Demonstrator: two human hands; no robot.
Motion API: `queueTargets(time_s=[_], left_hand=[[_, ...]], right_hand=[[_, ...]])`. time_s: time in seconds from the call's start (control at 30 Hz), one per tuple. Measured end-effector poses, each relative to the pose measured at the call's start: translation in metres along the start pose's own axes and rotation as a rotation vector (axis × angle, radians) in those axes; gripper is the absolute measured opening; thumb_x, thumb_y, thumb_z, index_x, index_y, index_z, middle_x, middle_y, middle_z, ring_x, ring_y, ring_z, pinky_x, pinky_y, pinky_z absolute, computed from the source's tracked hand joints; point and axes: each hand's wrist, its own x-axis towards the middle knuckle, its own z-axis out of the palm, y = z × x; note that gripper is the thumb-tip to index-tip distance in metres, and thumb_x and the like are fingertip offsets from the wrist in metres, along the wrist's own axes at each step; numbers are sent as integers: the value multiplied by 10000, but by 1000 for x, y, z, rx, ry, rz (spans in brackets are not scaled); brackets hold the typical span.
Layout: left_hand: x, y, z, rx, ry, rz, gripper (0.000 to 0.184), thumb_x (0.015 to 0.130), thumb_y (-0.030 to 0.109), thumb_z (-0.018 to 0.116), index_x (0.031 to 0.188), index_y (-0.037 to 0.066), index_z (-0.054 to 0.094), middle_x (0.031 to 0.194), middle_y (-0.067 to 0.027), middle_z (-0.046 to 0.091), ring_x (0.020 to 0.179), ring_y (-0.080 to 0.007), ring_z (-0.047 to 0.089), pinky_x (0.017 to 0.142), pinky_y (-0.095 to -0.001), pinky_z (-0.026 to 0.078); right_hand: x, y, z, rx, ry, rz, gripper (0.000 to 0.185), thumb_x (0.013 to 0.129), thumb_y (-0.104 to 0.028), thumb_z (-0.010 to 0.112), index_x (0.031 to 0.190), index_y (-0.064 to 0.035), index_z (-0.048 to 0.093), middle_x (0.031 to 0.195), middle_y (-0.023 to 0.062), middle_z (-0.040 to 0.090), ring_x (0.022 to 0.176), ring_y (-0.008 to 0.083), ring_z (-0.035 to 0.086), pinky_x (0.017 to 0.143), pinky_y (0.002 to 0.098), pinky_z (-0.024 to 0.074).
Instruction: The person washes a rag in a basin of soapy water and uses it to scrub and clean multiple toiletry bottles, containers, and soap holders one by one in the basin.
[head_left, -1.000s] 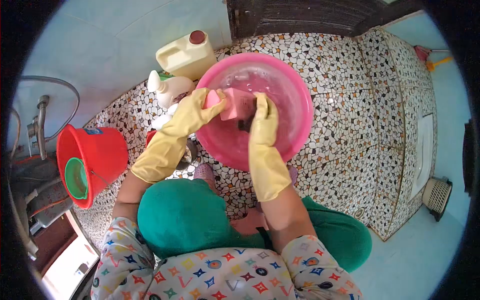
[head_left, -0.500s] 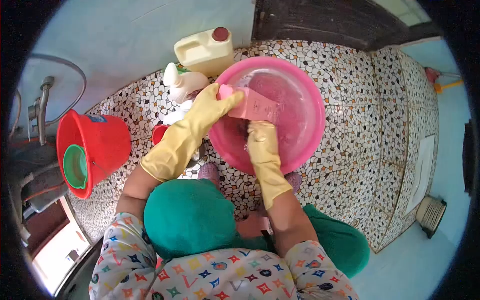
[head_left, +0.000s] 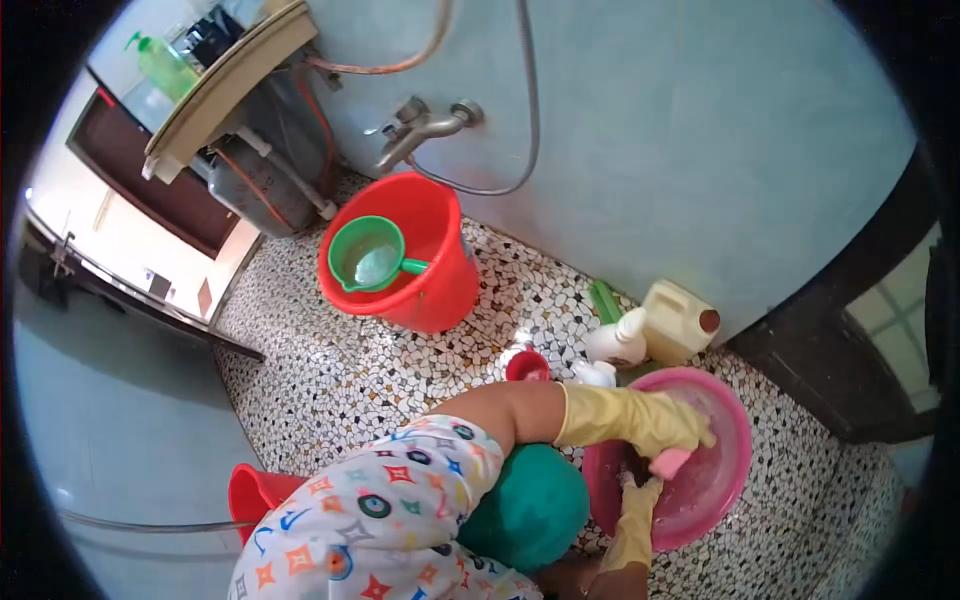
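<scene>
Both my hands wear yellow rubber gloves over a pink basin (head_left: 738,490) that holds liquid. My left hand (head_left: 665,422) is closed around a pink bottle (head_left: 670,462); its glove covers most of it, so only a small pink part shows below the fingers. Lower down, at the basin's near left side, my right hand (head_left: 640,495) is closed, with a dark patch just beyond its fingers. What it grips there is hidden. A white bottle (head_left: 617,343) and a cream jug with a brown cap (head_left: 680,320) stand behind the basin, against the wall.
A red bucket (head_left: 440,295) holds a green dipper (head_left: 370,255), beneath a wall tap (head_left: 430,130) with a hose. A small red cup (head_left: 527,366) stands on the pebble-patterned floor. Another red container (head_left: 260,495) is at lower left. A shelf (head_left: 235,80) juts out at upper left.
My view has swung left, so the basin sits lower right and the bucket, tap and shelf show more fully. The pink bottle is now mostly covered by my left glove. Both hands stay over the basin.
</scene>
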Motion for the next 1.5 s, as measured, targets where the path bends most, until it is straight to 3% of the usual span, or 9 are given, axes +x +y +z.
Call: queueTargets(time_s=[0.2, 0.47, 0.73, 0.8, 0.93, 1.0, 1.07, 1.27, 1.5], left_hand=[[3, 6, 46, 33, -373, -6, 246, 677, 204, 795, 920, 172, 779, 887, -89, 745, 914, -375, 727, 762, -505, 580], [0, 14, 8, -159, -116, -604, 266, 832, 342, 706, 1015, 149, 695, 936, -123, 723, 910, -401, 711, 702, -528, 574], [-26, -1, 37, -227, 365, -676, 341, 946, 388, 631, 1156, 120, 637, 1167, -164, 650, 1127, -377, 629, 983, -453, 511], [-34, -22, 53, 100, 439, -318, 343, 900, 273, 658, 1204, 114, 645, 1224, -171, 646, 1175, -370, 606, 1041, -443, 495], [-27, -40, 65, -923, 443, -708, 304, 1038, 144, 616, 1320, 32, 629, 1209, -61, 687, 1139, -162, 653, 917, -316, 566], [-40, -46, 70, -678, 524, -591, 383, 1049, 212, 622, 1394, 48, 592, 1216, -41, 672, 1087, -152, 649, 910, -283, 555], [-29, -13, 38, -1010, 391, -960, 470, 1033, 340, 646, 1462, 177, 545, 1350, -23, 610, 1115, -136, 613, 906, -236, 509], [-33, -19, 65, -1074, 524, -630, 364, 1053, 70, 543, 1417, 55, 555, 1312, -53, 636, 1180, -161, 626, 1023, -293, 530], [-48, -30, 86, -997, 543, -588, 430, 1035, 52, 601, 1458, 32, 527, 1365, -54, 616, 1235, -152, 598, 1068, -285, 488]], right_hand=[[3, -43, -1, 178, 169, 41, 674, 812, -47, 813, 1412, 47, 520, 1416, 263, 552, 1329, 369, 521, 1126, 446, 409], [17, -54, -33, -75, 48, -97, 747, 814, -12, 803, 1472, 67, 459, 1491, 298, 483, 1416, 400, 442, 1200, 446, 339], [-11, -98, -42, -747, -151, -130, 480, 918, -53, 685, 1361, 87, 562, 1445, 242, 549, 1395, 394, 455, 1186, 447, 372], [40, 1, -17, -64, -251, 194, 350, 930, 26, 624, 1279, 57, 617, 1311, 144, 634, 1174, 282, 598, 1030, 382, 501], [1, -68, -18, 964, -76, 363, 439, 934, -161, 676, 1326, 24, 603, 1192, 120, 672, 1071, 275, 645, 968, 428, 534], [1, -96, -19, 1307, -57, 403, 471, 971, -313, 645, 1320, 0, 605, 1157, 100, 679, 1030, 247, 673, 914, 399, 580], [-13, -150, -25, 1425, 39, 434, 580, 1006, -487, 575, 1346, -17, 603, 1177, 94, 678, 1064, 258, 665, 929, 413, 574], [-9, -201, 15, 52, 320, -697, 287, 1006, -102, 553, 1217, 48, 678, 1187, 234, 697, 1171, 398, 628, 1049, 450, 474], [55, -168, 15, 272, 213, 94, 430, 1059, -364, 500, 1086, 8, 713, 997, 256, 722, 979, 410, 699, 881, 479, 522]])
